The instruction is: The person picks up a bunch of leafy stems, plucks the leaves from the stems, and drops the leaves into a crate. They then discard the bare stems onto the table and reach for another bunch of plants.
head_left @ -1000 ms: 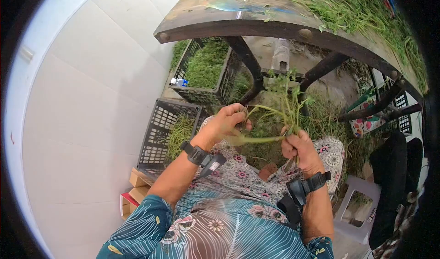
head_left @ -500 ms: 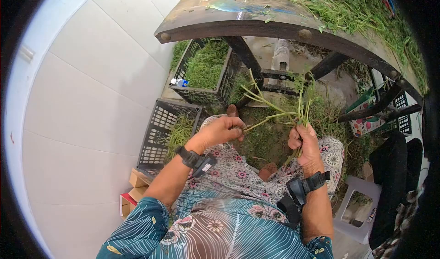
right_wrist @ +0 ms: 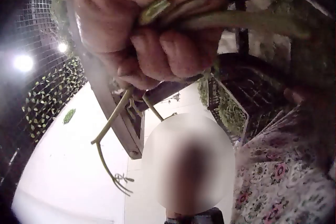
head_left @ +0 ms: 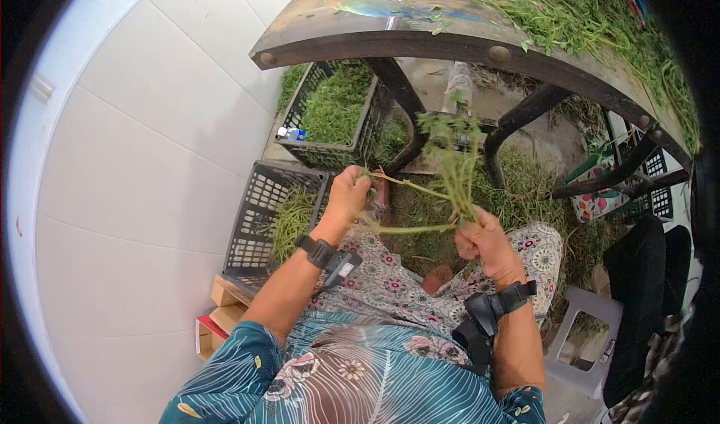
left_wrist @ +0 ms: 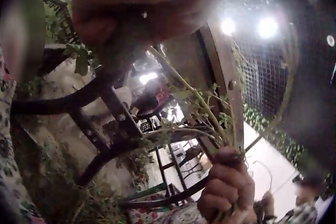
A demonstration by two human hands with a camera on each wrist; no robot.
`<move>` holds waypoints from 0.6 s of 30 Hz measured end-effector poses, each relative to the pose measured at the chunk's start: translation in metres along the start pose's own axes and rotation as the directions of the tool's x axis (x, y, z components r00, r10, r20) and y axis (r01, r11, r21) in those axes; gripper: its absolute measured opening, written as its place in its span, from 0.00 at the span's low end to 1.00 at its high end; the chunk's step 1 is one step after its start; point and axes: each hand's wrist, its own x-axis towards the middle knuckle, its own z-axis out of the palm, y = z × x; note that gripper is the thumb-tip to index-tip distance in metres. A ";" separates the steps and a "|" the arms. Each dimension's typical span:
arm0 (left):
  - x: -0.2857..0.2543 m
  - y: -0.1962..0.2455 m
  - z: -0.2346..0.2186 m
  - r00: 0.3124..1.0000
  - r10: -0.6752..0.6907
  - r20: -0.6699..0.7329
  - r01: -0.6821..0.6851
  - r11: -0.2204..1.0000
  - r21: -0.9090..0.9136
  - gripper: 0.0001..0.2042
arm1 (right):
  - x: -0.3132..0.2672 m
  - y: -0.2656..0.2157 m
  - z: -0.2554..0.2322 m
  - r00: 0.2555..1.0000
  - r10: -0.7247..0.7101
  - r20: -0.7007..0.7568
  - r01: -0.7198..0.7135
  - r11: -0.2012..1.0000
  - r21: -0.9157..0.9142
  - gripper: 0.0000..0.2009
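Observation:
My right hand grips a bunch of leafy green stems, blurred by motion in the head view. Out of the fist stick cut stem ends in the right wrist view. My left hand, to the left of the bunch, pinches the end of one thin stem that runs across to the right hand. A second, thicker stem reaches leftward below it. In the left wrist view the left fingers fill the top, hiding their own grip, and the right fist is seen around the stems.
A black crate of thin stems stands left of my legs. Beyond it is another crate heaped with greens and a bottle. Above, a table carries piled greenery; plant scraps litter the floor. A grey stool stands right.
My left hand has drawn left and slightly up from half a second ago, with a stem stretched between the hands. My right hand has shifted a little left, and the leafy tops have swung left.

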 end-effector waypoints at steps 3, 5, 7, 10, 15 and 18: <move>-0.003 0.014 0.002 0.974 -0.226 -0.017 0.209 0.924 -0.320 0.07 | -0.002 -0.001 0.004 0.993 0.103 0.066 -0.095 0.990 -0.108 0.07; -0.001 0.018 -0.002 0.925 -0.376 -0.047 0.304 0.811 -0.500 0.07 | -0.009 -0.004 0.001 0.988 0.071 0.135 -0.062 0.995 -0.072 0.08; 0.012 -0.028 -0.028 0.862 -0.485 0.147 0.431 0.551 -0.714 0.07 | -0.012 -0.004 -0.006 0.992 0.020 0.126 -0.017 1.000 -0.025 0.09; 0.006 -0.024 -0.034 0.829 -0.536 0.160 0.445 0.460 -0.768 0.06 | -0.011 -0.001 -0.012 0.998 -0.046 0.033 0.043 0.995 0.087 0.09; -0.001 -0.008 -0.023 0.883 -0.414 0.223 0.427 0.509 -0.748 0.03 | -0.015 -0.007 -0.006 0.999 0.004 0.054 -0.014 0.981 0.191 0.07; -0.007 0.007 -0.008 0.927 -0.263 0.268 0.362 0.440 -0.821 0.02 | -0.016 -0.007 -0.004 0.994 0.067 0.091 -0.081 0.983 0.162 0.08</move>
